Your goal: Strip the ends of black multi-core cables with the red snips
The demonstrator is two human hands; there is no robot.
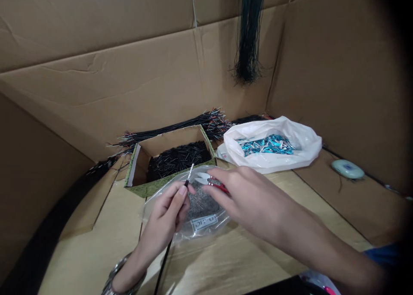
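Black wire [166,258] sits pinched btw thumb & index of L hand [164,213], fingers clenched on it, its bare metal tip angled up & away. L forearm comes in from lower left, wrist bent, metal wristband [118,277] on it. R hand [245,196] reaches across from lower right, arm low & nearly flat, back of hand up, fingers closed on red-handled snips [217,184]. Snip blades point left, slightly apart, just beside the wire tip.

Both hands hover over a see-through plastic bag [206,226] w/ white label, holding small gray bits, too blurred to tell what. Bag lies on light wood surface [245,260].

Behind it, green-patterned box [167,187] holds lots of short black wires [177,159]. Long bundle of black wires [171,133] lies along the back of the box. To the right, white plastic bag [306,144] holds shiny blue-silver pieces [267,145]. Dark green wire bunch [248,41] hangs down the cardboard wall [97,36]. Round pale green object [347,169] sits far right on cardboard, exact kind hard to tell.
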